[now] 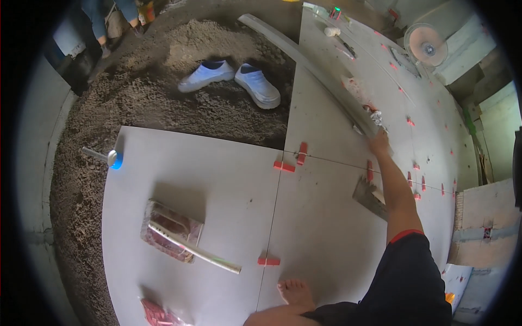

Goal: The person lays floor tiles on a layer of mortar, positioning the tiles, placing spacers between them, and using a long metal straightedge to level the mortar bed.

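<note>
My right hand (379,142) grips the near end of a long metal straightedge (321,73) that slants across the grey floor tiles (321,217) toward the back. Just below my forearm lies a flat steel trowel (365,196). Red levelling wedges (284,165) sit along the tile joints. A float (156,211) with a pale rod (215,258) across it lies on the front left tile, and a mallet with a blue-and-white head (114,159) rests at that tile's left edge. My bare foot (293,292) is at the bottom. My left hand is not in view.
White shoes (255,87) stand on rough mortar bedding (217,119). Another person's legs (98,24) are at top left. A fan (428,48), white-headed mallet (331,32) and green-lit tool (335,13) are at back right. A bag of red pieces (157,314) lies front left; walls (38,163) border the left.
</note>
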Available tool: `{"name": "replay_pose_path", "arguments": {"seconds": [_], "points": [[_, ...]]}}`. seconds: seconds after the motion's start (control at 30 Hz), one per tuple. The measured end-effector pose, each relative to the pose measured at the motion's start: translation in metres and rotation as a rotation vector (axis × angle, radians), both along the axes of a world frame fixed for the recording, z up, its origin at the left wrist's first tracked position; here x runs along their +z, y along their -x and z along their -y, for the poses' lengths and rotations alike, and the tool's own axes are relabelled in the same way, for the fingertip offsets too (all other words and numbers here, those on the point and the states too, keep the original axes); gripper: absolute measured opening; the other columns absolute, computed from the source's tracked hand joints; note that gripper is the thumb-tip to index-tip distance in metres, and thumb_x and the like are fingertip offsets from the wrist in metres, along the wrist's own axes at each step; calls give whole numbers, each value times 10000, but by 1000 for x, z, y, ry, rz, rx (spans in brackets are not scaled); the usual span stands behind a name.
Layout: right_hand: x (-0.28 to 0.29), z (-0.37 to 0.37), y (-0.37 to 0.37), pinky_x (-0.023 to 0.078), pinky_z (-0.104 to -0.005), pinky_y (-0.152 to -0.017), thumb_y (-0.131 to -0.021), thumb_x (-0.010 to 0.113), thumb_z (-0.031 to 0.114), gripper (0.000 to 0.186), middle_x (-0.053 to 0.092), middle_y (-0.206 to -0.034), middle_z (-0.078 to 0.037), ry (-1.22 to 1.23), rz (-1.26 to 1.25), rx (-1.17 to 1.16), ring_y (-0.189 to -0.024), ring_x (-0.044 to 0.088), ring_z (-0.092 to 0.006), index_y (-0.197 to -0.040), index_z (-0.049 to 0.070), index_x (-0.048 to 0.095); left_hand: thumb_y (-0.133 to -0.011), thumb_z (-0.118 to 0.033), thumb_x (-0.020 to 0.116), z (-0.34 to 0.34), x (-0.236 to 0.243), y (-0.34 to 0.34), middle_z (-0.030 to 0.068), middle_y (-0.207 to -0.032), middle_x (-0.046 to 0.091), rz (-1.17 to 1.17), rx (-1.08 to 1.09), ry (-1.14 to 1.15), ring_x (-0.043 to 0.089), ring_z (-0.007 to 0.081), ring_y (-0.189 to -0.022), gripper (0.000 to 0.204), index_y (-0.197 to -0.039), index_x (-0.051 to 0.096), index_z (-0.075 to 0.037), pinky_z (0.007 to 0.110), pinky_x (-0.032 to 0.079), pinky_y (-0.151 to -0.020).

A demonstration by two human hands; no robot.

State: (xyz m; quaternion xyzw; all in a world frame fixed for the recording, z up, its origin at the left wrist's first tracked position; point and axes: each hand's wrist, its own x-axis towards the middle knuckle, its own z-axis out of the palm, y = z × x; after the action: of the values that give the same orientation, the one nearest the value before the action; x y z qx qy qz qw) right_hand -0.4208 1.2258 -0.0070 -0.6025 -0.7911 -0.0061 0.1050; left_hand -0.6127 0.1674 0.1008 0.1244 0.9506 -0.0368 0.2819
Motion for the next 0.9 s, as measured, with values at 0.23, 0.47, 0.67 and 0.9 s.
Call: {"name": "replay_pose_path", "arguments": {"seconds": [0.23,0.47,0.67,0.9], "points": [[-10,37,49,419,-467,-996,-770,703,385,728,492,-1317,-248,139,-18,504,-1207,495,-386,-1314,-26,450,-916,-128,490,101,69,-12,180,-1045,633,231,-296,595,641,317,-915,227,-1082,640,-86,432,525,-786],[34,375,51,419,-464,-985,-793,686,384,702,508,-1289,-257,880,-251,1111,-1178,507,-390,-1308,-35,457,-887,-107,538,121,109,-93,168,-1189,607,417,71,847,659,279,-946,295,-1153,664,-130,411,545,-807],[69,584,48,419,-461,-977,-813,671,383,682,521,-1266,-264,1365,-48,1729,-1154,518,-393,-1303,-43,463,-899,-160,504,103,43,-138,105,-1120,682,270,325,788,663,256,-1032,263,-1035,727,-127,406,551,-820],[76,680,85,419,-457,-966,-837,654,382,659,537,-1238,-272,1320,51,1864,-1125,530,-397,-1297,-52,470,-850,-291,581,121,54,-108,134,-1127,676,678,503,547,626,298,-1093,304,-1050,707,-100,434,495,-894]]}}
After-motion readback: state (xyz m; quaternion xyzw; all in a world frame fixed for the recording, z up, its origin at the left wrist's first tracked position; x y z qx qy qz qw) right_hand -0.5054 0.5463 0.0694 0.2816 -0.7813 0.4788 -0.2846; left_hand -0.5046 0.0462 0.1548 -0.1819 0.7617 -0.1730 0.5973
